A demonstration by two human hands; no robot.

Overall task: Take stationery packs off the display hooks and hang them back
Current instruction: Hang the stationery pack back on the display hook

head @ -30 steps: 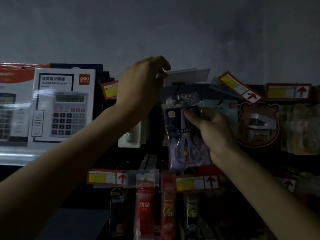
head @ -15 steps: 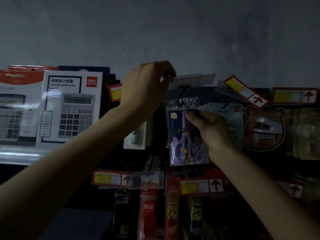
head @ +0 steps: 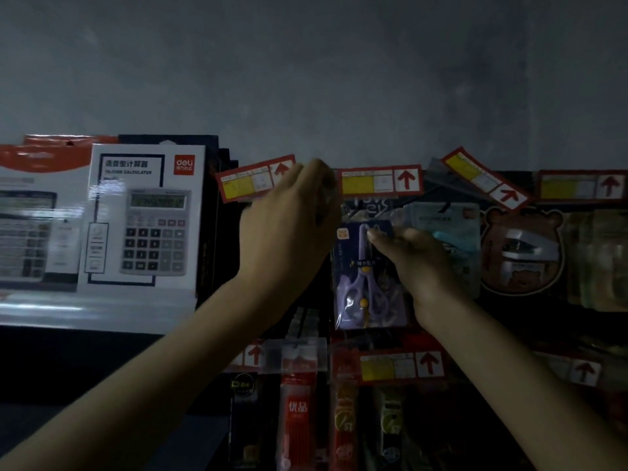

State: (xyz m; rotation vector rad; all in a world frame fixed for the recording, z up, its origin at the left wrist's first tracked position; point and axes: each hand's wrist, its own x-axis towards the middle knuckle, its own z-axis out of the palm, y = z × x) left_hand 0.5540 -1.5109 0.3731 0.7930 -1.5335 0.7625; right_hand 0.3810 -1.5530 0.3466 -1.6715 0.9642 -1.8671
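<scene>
Dim light, display wall seen from below.

Left hand (head: 289, 229): raised, back of hand toward camera, forearm running up from lower left. Fingers curled inward at the top, by the left end of the price tag (head: 380, 180) over the scissors hook. Motion blur there; cannot tell whether they pinch anything.

Right hand (head: 413, 256): forearm up from lower right, wrist bent, fingers reaching left and pressed on the front of the scissors pack (head: 368, 277). Thumb side hidden behind the pack's edge, so a flat press or a grip, cannot tell which.

Scissors pack: purple child's scissors in clear plastic, hanging upright in the top row, below the price tag, between the left hand and a pale blue pack (head: 448, 229). Hook itself not visible.

Neighbours: calculator box (head: 142, 219) on the shelf to the left; bear-shaped pack (head: 523, 253) to the right; tilted price tag (head: 482, 178) above the blue pack; red pen pack (head: 299, 413) in the row below.

Change from half a second ago: the price tag over the scissors was flipped up, edge-on, held by the left hand; now it hangs down, face readable, red arrow showing. Left hand has dropped lower and nearer the pack's top. Right hand sits at much the same spot on the pack. Another tag (head: 256, 178) now shows left of the left hand.
</scene>
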